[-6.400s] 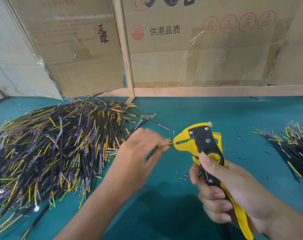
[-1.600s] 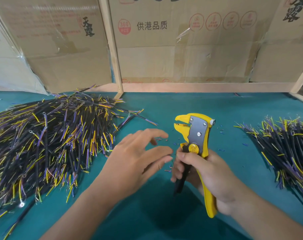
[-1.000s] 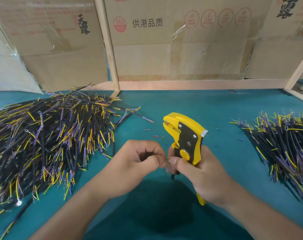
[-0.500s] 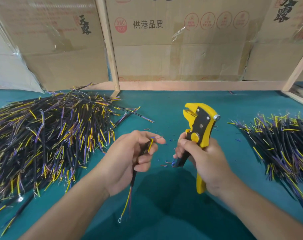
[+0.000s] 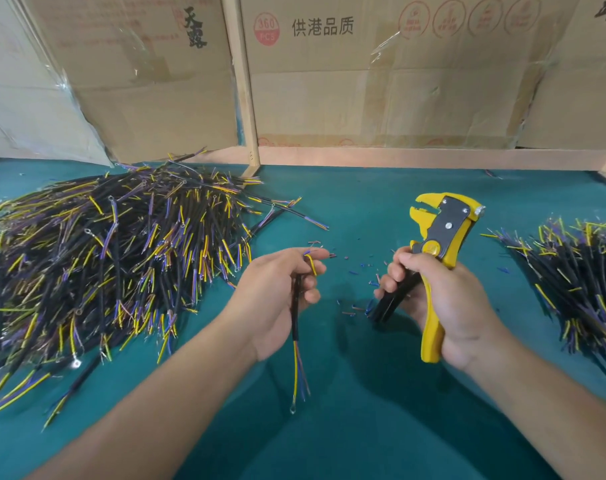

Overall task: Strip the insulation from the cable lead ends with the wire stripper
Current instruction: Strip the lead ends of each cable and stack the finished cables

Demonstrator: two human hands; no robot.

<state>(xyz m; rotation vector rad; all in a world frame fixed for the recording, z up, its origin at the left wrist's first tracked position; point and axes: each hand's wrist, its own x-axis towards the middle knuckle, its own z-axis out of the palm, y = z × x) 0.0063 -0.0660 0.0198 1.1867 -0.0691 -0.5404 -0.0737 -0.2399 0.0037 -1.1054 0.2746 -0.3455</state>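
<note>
The left hand [image 5: 277,299] curls its fingers round 1 black-sheathed cable with yellow and purple leads [image 5: 296,317], palm turned up. The cable's upper leads poke out past the thumb and forefinger, a yellow one bent over the knuckle; its lower leads hang below the palm and end in a small metal ring terminal [image 5: 292,408] above the teal felt table top [image 5: 346,427].

The right hand [image 5: 440,306] grips the yellow and black wire stripper [image 5: 433,251] by both handles, thumb laid across the top. The stripper stands nearly upright, just right of the held cable and apart from it, with its toothed mouth facing left toward the cable's upper leads and standing parted.

Between cable and stripper, small red and blue scraps of insulation [image 5: 355,308] lie scattered on the table. Well left of the held cable spreads a large heap of black, yellow and purple cables [image 5: 104,258]. Well right of it, past the stripper, lies a smaller pile of the same cables [image 5: 578,271]. Behind, beyond the heap, brown cardboard boxes with printed characters [image 5: 329,81] stand against a pale wooden frame [image 5: 246,98].
</note>
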